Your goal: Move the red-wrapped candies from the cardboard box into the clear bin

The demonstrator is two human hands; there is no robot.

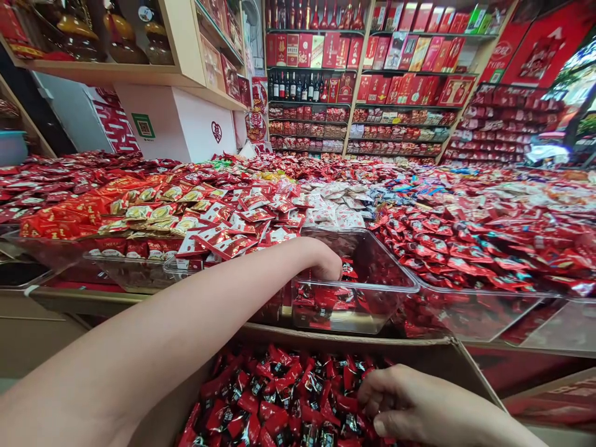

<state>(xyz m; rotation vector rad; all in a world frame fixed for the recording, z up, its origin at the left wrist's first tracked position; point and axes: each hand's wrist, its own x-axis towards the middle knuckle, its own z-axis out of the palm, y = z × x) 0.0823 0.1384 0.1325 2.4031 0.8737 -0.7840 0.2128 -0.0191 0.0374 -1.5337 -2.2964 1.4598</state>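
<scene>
My left hand (327, 264) reaches over the front rim of a clear plastic bin (395, 279), fingers pointing down inside it. Its fingertips are hidden, so what it holds, if anything, does not show. A low layer of red-and-black wrapped candies (321, 304) shows through the bin's front wall. Below, an open cardboard box (419, 354) is filled with the same kind of wrapped candies (279, 397). Over the box's right side, my right hand (393, 400) has its fingers curled in against the candies, thumb underneath; whatever lies within its grasp is hidden.
Heaped bins flank the clear one: red-and-white packets (228, 239) to the left, shiny red packets (442, 248) to the right. White packets (335, 208) lie behind. A white pillar (158, 124) rises at the left. Shelves (354, 68) of bottles and boxes line the back.
</scene>
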